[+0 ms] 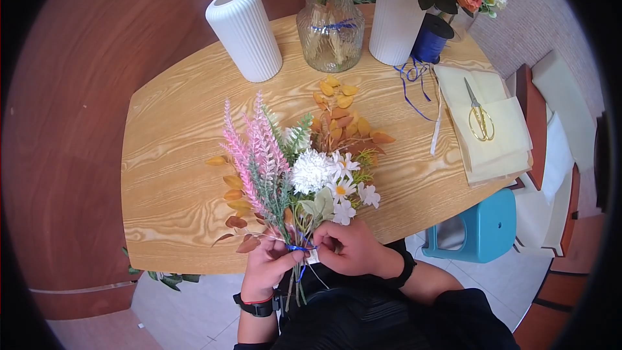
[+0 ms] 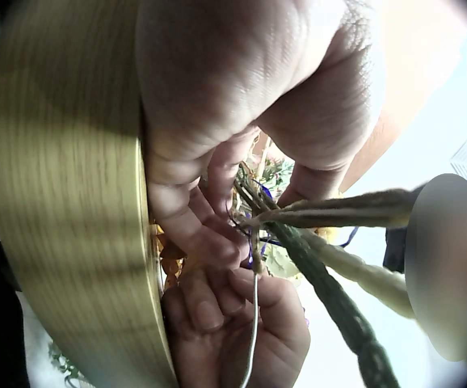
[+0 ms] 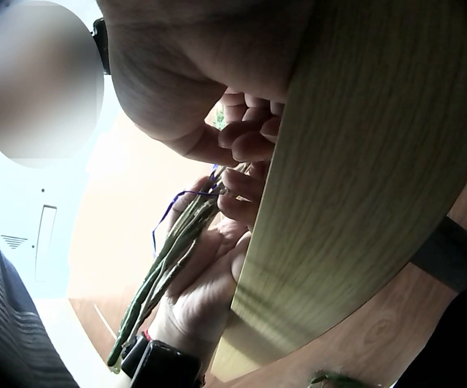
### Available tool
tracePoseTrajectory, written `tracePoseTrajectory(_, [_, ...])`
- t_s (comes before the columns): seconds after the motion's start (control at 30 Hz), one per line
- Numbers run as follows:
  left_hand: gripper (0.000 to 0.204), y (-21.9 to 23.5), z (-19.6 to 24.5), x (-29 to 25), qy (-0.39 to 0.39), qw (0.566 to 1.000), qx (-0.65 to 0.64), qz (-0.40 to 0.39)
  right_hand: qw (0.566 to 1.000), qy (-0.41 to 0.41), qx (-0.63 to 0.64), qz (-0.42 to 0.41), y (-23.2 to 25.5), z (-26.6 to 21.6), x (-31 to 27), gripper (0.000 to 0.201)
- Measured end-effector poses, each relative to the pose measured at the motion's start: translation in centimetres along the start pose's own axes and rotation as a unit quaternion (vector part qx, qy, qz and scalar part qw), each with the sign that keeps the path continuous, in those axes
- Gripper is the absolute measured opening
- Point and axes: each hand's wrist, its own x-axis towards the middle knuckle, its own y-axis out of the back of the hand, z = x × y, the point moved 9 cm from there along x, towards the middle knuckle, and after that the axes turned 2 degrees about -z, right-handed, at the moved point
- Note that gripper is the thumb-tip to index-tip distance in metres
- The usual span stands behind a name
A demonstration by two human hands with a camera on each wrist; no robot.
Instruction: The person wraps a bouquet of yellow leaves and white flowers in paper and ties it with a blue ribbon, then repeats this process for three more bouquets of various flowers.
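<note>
A bouquet of artificial flowers lies over the table's near edge: pink flower spikes (image 1: 241, 152), a white pompom bloom (image 1: 312, 172), white daisies (image 1: 342, 189) and orange-brown leaves (image 1: 340, 120). My left hand (image 1: 267, 267) grips its stems (image 3: 165, 259) just below the blooms, and the stem ends stick out toward my body. A thin blue ribbon (image 1: 298, 247) goes round the stems between both hands. From the right, my right hand (image 1: 350, 249) pinches the ribbon, fingers curled, close to the left thumb. Its fingertips are partly hidden in the right wrist view.
Along the wooden table's (image 1: 168, 155) back stand a white ribbed vase (image 1: 246, 35), a glass vase (image 1: 330, 32) and another white vase (image 1: 395, 23) with flowers. Near them is a blue ribbon spool (image 1: 433, 37). Gold-handled scissors (image 1: 481, 120) lie on wrapping paper (image 1: 499, 155). A teal stool (image 1: 483, 227) stands right.
</note>
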Motion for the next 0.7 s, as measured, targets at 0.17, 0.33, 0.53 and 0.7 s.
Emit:
tracePoseTrajectory(0.17, [0.052, -0.28, 0.52, -0.01, -0.002, 0.998, -0.022, 0.067, 1.0, 0.001, 0.0, -0.002, -0.04, -0.03, -0.01, 0.01])
tracePoseTrajectory(0.33, [0.053, -0.09, 0.32, 0.0, -0.012, 0.999, -0.023, 0.029, 1.0, -0.008, 0.005, -0.005, -0.14, 0.18, -0.05, 0.011])
tracePoseTrajectory(0.53, [0.052, 0.09, 0.18, 0.0, -0.01, 0.999, -0.026, 0.026, 1.0, -0.003, 0.0, -0.002, -0.25, 0.15, -0.06, 0.011])
tracePoseTrajectory(0.7, [0.054, 0.16, 0.04, -0.09, -0.004, 0.999, -0.026, 0.028, 1.0, 0.0, 0.002, 0.001, -0.16, 0.04, -0.03, 0.011])
